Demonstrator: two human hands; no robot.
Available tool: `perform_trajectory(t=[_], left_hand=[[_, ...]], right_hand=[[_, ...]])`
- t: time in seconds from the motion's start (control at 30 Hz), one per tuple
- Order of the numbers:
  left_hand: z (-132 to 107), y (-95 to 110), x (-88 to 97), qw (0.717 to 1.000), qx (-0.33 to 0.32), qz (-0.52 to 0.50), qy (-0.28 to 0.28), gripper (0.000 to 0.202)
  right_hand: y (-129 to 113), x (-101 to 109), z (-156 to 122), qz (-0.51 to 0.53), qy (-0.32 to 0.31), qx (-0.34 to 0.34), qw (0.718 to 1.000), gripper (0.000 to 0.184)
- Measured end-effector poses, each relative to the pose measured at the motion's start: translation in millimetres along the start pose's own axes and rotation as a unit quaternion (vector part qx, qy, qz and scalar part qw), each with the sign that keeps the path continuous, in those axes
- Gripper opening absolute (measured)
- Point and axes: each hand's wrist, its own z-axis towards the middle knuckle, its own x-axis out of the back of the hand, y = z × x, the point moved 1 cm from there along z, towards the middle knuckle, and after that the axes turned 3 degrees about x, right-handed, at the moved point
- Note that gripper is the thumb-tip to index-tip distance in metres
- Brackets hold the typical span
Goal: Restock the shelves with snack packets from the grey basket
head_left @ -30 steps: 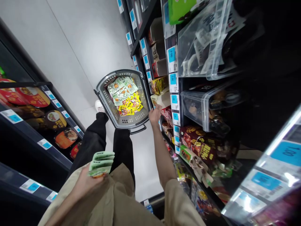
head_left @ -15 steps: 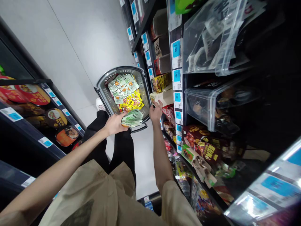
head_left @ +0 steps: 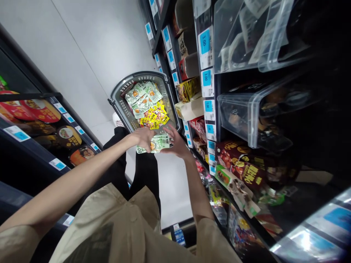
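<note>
Between my two hands is a small stack of green-and-white snack packets [head_left: 159, 143], held over the near edge of the basket. My left hand [head_left: 144, 138] grips the stack from the left, with the thumb on top. From the right, my right hand [head_left: 176, 141] has its fingers curved around the other end of the same packets. Just beyond them stands a grey shopping basket [head_left: 120, 95] with perforated walls. Inside it, more green-and-white packets [head_left: 143, 95] lie at the far side, and yellow packets [head_left: 156, 115] lie closer to my hands.
Close on the right is a shelf with an open cardboard box [head_left: 192, 109], yellow packets [head_left: 189, 89], price tags [head_left: 207, 77] and clear plastic bins [head_left: 236, 113]. On the left, another shelf holds round bowl-shaped packs [head_left: 68, 135]. Grey floor [head_left: 82, 44] runs between them.
My right hand has left the cardboard box on the shelf and come to the packets in my left hand. The stack has shifted slightly right and lies flatter.
</note>
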Motion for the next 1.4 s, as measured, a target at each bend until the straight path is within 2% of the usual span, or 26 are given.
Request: perform_trajectory(t=[0.03, 0.1, 0.2, 0.27, 0.4, 0.57, 0.63, 0.73, 0.87, 1.03, 1.13, 1.3, 1.4], left_hand=[[0.6, 3.9, 0.5, 1.000, -0.001, 0.008, 0.002, 0.044], [2.0, 11.6, 2.9, 1.000, -0.011, 0.012, 0.016, 0.044], [4.6, 22.8, 7.5, 0.999, -0.043, 0.002, 0.021, 0.051], [6.3, 30.6, 10.0, 0.998, -0.057, 0.000, 0.018, 0.062], [10.5, 47.3, 10.8, 0.997, -0.064, 0.000, 0.035, 0.086], [18.2, 60.2, 4.4, 0.994, -0.094, 0.042, 0.033, 0.131], [23.1, 61.7, 2.9, 0.992, -0.109, 0.037, 0.048, 0.138], [32.3, 66.6, 4.0, 0.990, -0.129, 0.038, 0.047, 0.136], [43.3, 85.1, 10.9, 0.982, -0.166, 0.081, 0.034, 0.135], [49.6, 107.6, 17.9, 0.979, -0.189, 0.072, 0.018, 0.134], [50.9, 115.1, 20.2, 0.976, -0.198, 0.090, 0.003, 0.134], [53.8, 118.9, 31.4, 0.972, -0.211, 0.100, -0.003, 0.130], [60.5, 107.8, 47.6, 0.972, -0.228, 0.060, -0.004, 0.122]], right_hand=[[3.6, -3.7, -1.2, 0.000, 0.022, -0.007, 1.000, 0.124], [9.7, -7.9, -3.0, 0.020, 0.064, -0.025, 0.997, 0.120], [13.9, -6.1, -8.0, 0.051, 0.080, -0.068, 0.993, 0.087], [14.9, -2.8, -13.4, 0.065, 0.078, -0.082, 0.991, 0.072], [20.6, -1.9, -23.9, 0.140, 0.112, -0.068, 0.981, 0.070], [29.1, -3.4, -33.3, 0.184, 0.165, -0.024, 0.969, 0.068], [31.7, -2.5, -36.7, 0.190, 0.182, -0.004, 0.965, 0.070], [36.9, -1.9, -40.7, 0.175, 0.215, 0.014, 0.961, 0.073], [41.5, -3.3, -45.5, 0.163, 0.290, 0.052, 0.942, 0.071], [38.0, -5.1, -52.1, 0.177, 0.306, 0.089, 0.931, 0.072], [39.3, -3.5, -54.4, 0.182, 0.340, 0.116, 0.915, 0.072], [45.5, 1.3, -48.6, 0.138, 0.401, 0.162, 0.891, 0.074], [45.4, 2.4, -42.2, 0.105, 0.405, 0.185, 0.889, 0.074]])
